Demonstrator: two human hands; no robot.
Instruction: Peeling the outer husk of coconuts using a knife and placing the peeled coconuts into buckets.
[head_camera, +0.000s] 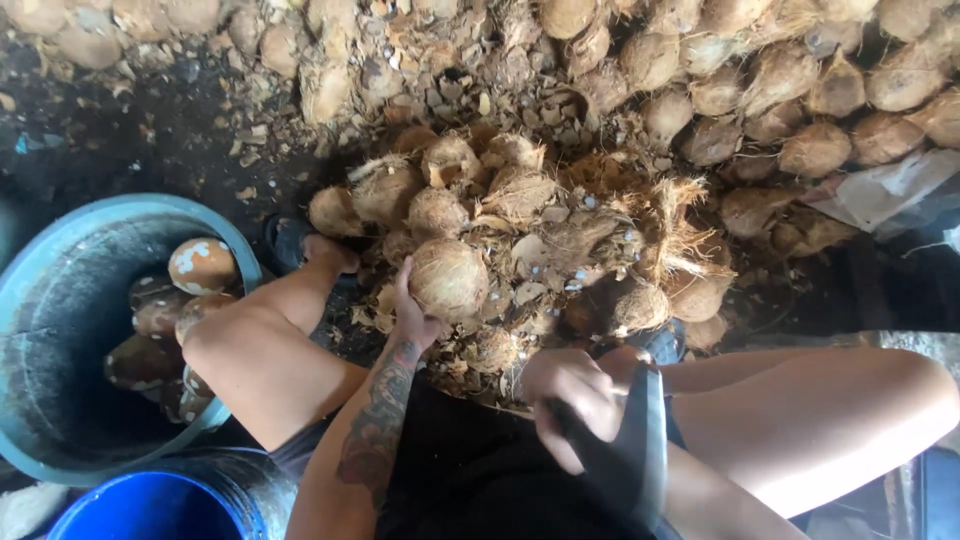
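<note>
Closest to the person, between the knees, the right hand (572, 400) is wrapped around the handle of a broad dark blade (640, 440), fingers pressed tight around it, the blade hanging down over the lap. Just beyond, the tattooed left hand (415, 310) reaches forward and cups a round husked coconut (447, 278) from its near side, fingers spread along the shell; the nut sits at the near edge of a heap of coconuts (520, 190) and torn fibre on the floor.

To the person's left stands a big grey-blue tub (60, 300), and in it lie several trimmed coconuts (200, 265), some showing pale patches where the shell has been pared. Nearer, at the lower corner, is the rim of a bright blue bucket (150, 505); what it holds I cannot tell.

Judging by this, the work is at an early stage: only a handful of trimmed nuts are in the tub, while the heap in front is full and the one under the left hand is untouched by the blade.

Farther back, past a strip of dark floor littered with husk chips (240, 150), a long bank of fibrous coconuts (800, 90) runs along the far side, so a great deal appears left.
</note>
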